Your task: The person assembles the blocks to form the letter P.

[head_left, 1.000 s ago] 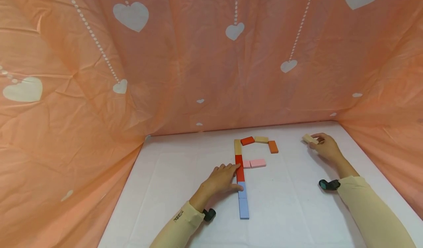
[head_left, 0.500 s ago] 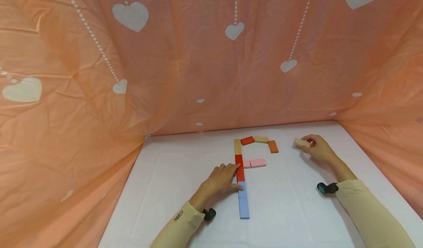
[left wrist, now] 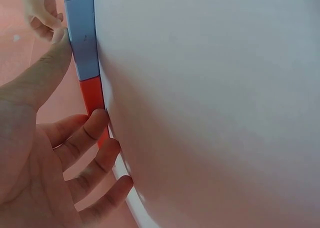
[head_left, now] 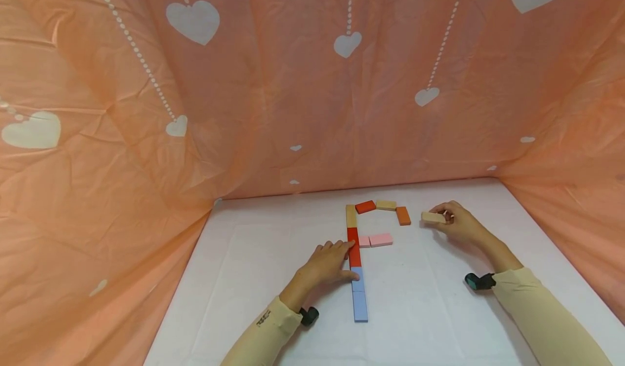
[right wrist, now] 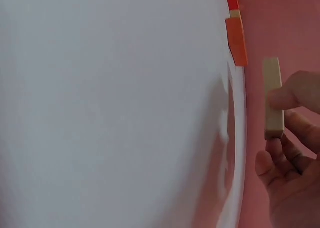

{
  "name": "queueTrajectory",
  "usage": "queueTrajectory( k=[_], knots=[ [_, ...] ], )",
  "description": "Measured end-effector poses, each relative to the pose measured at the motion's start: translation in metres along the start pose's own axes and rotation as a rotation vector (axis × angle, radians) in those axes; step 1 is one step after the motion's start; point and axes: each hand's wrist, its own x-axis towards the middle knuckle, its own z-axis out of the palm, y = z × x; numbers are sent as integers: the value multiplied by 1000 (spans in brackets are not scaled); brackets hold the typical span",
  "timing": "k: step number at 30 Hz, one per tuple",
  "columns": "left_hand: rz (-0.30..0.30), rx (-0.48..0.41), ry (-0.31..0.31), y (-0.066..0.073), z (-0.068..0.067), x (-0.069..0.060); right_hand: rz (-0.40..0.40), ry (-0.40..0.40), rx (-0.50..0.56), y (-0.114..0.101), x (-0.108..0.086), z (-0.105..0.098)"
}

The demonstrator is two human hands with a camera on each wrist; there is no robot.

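A plain wooden block (head_left: 432, 217) is pinched between the thumb and fingers of my right hand (head_left: 463, 224), held just above the table. In the right wrist view the same block (right wrist: 272, 88) hangs apart from an orange block (right wrist: 237, 42). My left hand (head_left: 322, 264) rests along a column of blocks with spread fingers. Its index fingertip touches the red part (head_left: 354, 252) and its thumb touches a blue block (head_left: 358, 280). A plain wooden block (head_left: 351, 216) tops the column. Two pink blocks (head_left: 381, 240) branch right from the red part.
From the column's top, a red block (head_left: 365, 207), a plain block (head_left: 386, 205) and an orange block (head_left: 403, 216) curve to the right. A white cloth (head_left: 273, 230) covers the table. Orange curtains (head_left: 312, 111) with white hearts hang behind and at both sides.
My right hand has carried the plain wooden block leftward and slightly nearer, bringing it close to the orange block. My left hand and the laid blocks have stayed in place.
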Motion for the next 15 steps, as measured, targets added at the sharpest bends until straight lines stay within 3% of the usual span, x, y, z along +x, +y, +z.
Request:
queueTrajectory(
  k=[8,15],
  knots=[
    [4,-2,0,1,-2,-2,-165,-40,3,-4,1,11],
    [-2,-8,-5,3,-3,-3,-219,-99,-11,-10,0,17]
  ],
)
